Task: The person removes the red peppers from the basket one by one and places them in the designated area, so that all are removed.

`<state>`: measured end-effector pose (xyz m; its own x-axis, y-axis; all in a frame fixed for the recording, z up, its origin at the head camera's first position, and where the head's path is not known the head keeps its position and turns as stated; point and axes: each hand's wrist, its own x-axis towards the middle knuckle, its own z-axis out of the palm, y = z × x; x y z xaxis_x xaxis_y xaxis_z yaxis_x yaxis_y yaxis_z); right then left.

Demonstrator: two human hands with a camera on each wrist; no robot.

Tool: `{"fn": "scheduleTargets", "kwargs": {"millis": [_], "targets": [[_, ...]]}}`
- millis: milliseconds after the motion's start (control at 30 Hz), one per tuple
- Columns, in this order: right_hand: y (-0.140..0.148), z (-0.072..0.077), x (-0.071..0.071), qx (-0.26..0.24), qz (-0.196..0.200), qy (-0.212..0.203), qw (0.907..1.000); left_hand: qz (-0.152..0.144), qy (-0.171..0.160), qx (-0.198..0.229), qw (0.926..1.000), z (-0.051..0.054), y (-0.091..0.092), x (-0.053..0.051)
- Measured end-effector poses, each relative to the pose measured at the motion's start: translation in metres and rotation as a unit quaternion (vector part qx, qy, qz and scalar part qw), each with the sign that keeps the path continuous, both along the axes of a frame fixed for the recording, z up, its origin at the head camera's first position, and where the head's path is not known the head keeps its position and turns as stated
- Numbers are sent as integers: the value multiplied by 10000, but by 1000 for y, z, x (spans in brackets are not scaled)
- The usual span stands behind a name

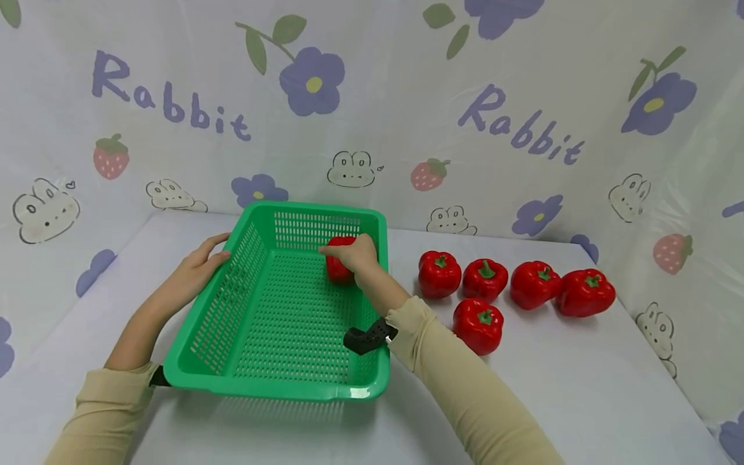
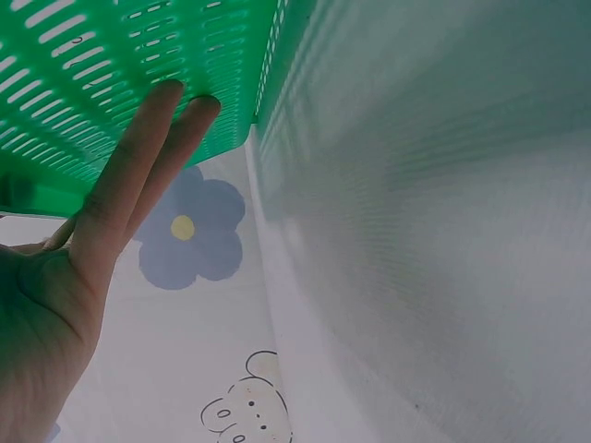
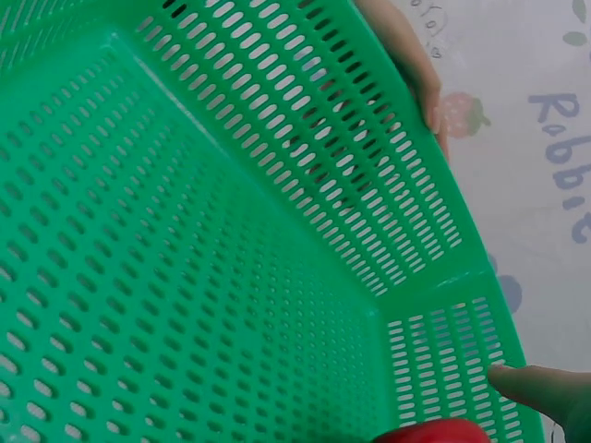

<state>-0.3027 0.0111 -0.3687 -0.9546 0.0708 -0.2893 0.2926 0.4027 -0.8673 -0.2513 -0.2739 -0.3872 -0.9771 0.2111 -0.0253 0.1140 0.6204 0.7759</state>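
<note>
A green plastic basket (image 1: 279, 387) with slotted walls tilts between the hands. My left hand (image 1: 194, 271) grips its left rim; in the left wrist view, two straight fingers (image 2: 138, 161) lie along the slotted outer wall. Inside the basket, near the far right corner, is a red bell pepper (image 1: 338, 274). My right hand (image 1: 363, 255) reaches over the right rim and holds this pepper, one digit extended across it. Most of the right fingers are hidden. In the right wrist view, only the pepper's top (image 3: 439, 432) shows, near one extended digit (image 3: 531, 383).
Several red bell peppers with green stems stand on the white table (image 1: 558, 381) right of the basket. One bell pepper (image 1: 478, 326) sits nearest, beside the right forearm; another bell pepper (image 1: 585, 292) is farthest right. A printed curtain (image 1: 401, 103) hangs behind the table.
</note>
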Motion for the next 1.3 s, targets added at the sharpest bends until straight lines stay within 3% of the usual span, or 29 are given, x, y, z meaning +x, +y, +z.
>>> {"fn": "scheduleTargets", "kwargs": {"millis": [433, 800, 1300], "targets": [[-6, -3, 1, 663, 159, 143, 9976, 16, -45, -12, 10000, 2, 0, 2], [-6, -2, 2, 778, -51, 80, 9969, -7, -25, -4, 10000, 2, 1, 1], [-4, -1, 5, 818, 78, 20, 9966, -83, 37, 60, 9999, 2, 2, 0]]}}
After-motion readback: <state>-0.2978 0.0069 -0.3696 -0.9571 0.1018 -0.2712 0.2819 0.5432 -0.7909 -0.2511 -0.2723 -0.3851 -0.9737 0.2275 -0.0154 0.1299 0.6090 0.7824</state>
